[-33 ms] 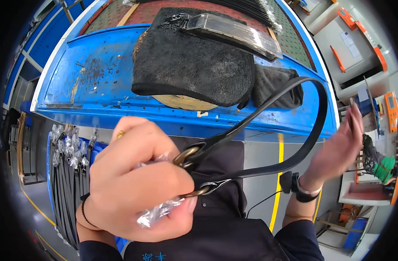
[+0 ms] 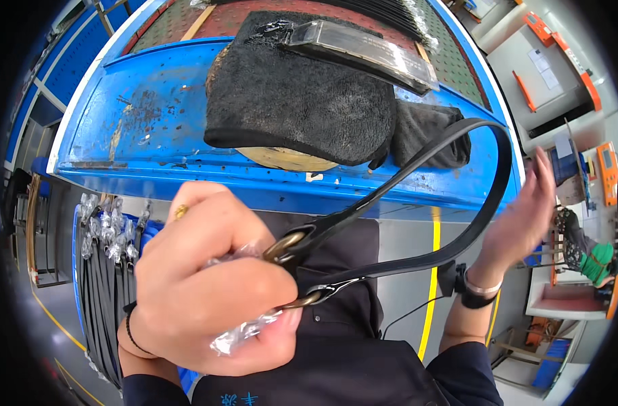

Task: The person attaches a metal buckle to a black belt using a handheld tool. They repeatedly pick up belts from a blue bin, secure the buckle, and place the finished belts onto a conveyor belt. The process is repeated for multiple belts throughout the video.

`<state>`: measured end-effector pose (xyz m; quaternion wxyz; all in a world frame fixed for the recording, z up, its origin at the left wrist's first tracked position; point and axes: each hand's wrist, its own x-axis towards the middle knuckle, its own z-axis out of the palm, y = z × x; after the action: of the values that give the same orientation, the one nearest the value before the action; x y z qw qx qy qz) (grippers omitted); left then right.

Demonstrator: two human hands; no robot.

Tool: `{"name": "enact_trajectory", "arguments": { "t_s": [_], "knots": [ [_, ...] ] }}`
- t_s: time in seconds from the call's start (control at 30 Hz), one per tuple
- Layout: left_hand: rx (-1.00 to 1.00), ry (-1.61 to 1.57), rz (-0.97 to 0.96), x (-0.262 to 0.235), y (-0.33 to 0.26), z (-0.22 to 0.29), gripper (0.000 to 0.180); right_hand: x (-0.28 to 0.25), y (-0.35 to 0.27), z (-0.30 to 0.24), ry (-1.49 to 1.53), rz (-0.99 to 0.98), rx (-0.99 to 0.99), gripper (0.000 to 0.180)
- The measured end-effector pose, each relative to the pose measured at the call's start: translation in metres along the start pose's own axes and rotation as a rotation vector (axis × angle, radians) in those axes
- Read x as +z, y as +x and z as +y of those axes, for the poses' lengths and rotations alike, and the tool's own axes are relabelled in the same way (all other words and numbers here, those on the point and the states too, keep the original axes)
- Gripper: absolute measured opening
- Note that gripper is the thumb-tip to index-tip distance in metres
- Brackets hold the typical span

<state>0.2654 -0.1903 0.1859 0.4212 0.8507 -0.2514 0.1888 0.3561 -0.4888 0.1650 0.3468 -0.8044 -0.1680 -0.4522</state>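
Observation:
A black leather-like strap (image 2: pixel 424 263), bent into a loop, reaches out to the right from my left hand (image 2: pixel 214 284). That hand is closed around both of its ends, where brass-coloured metal fittings (image 2: pixel 285 247) and crumpled clear plastic wrap (image 2: pixel 245 337) stick out between the fingers. Just right of the loop's far bend is my right hand (image 2: pixel 518 220), somewhat blurred, fingers stretched upward and holding nothing visible. Whether it touches the strap I cannot tell. The strap hangs in the air in front of the blue workbench (image 2: pixel 167 115).
On the bench a dark cloth (image 2: pixel 302 101) covers a round wooden block (image 2: pixel 285 159); a clear-lidded tray (image 2: pixel 363 54) lies on top. A second folded cloth (image 2: pixel 424 128) is beside it. Many wrapped straps (image 2: pixel 109 298) hang over a blue bin at left. Another person's green sleeve (image 2: pixel 598 264) shows far right.
My right hand has moved slightly left and down, closer to the loop. My left hand and the strap's ends have shifted a little left; the grip is the same.

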Motion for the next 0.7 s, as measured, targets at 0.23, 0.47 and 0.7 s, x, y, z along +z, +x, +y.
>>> {"name": "enact_trajectory", "arguments": {
  "t_s": [0.23,0.47,0.7],
  "knots": [
    [0.073,0.082,0.043,-0.002,-0.005,0.0,0.017,0.012,-0.001,0.039,-0.464,-0.572,-0.128,0.025],
    [0.07,0.101,0.02,0.001,-0.003,0.0,0.016,-0.026,0.003,0.01,-0.234,-0.29,-0.133,0.036],
    [0.086,0.085,-0.01,0.008,0.005,0.002,0.017,-0.008,-0.014,-0.066,0.338,-0.658,-0.154,0.057]
  ]
}}
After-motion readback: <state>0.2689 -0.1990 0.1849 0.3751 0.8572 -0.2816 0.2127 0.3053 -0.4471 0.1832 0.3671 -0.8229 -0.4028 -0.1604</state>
